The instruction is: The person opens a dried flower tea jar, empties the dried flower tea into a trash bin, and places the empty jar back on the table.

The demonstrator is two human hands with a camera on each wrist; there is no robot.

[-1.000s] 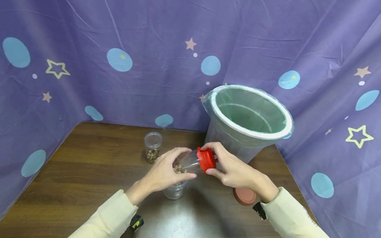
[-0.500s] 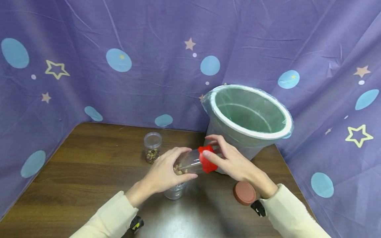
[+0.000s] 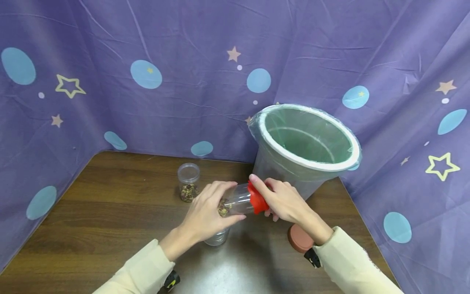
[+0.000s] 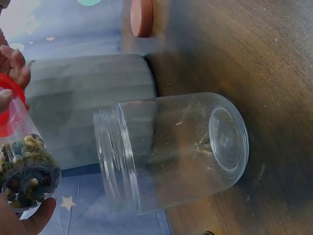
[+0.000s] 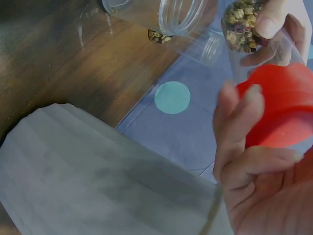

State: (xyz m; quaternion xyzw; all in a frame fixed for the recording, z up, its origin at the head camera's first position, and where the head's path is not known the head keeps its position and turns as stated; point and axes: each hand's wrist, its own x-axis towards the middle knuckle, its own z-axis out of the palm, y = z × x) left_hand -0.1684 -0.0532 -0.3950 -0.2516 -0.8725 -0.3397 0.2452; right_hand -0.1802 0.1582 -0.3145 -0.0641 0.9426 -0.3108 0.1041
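The left hand [image 3: 205, 214] is wrapped around a clear jar [image 3: 240, 199] at the centre of the head view, thumb on the near side. The jar is held tilted above the worktop [image 3: 110, 200], and its dried mix [image 4: 29, 154] is gathered at the end away from the red lid [image 3: 258, 199]. The right hand [image 3: 284, 201], just right of centre, grips that lid, its thumb lying over the edge and the fingers curled around it.

The work looks partway through. The lid sits on the jar, but whether it is fully tight, or being turned on or off, cannot be told. Below the left hand stands a wider jar [image 4: 171, 152], uncovered and holding only a few scraps near its base, so it is not filled. A reddish-brown lid [image 3: 299, 239], at lower right, lies off on the worktop. Nearer the middle left, a smaller jar [image 3: 189, 174] holds some similar mix. What is left, judging from this, is to finish with the red lid; the uncovered jar may need attention too. A lined bin [image 3: 282, 167] stands behind the right hand.
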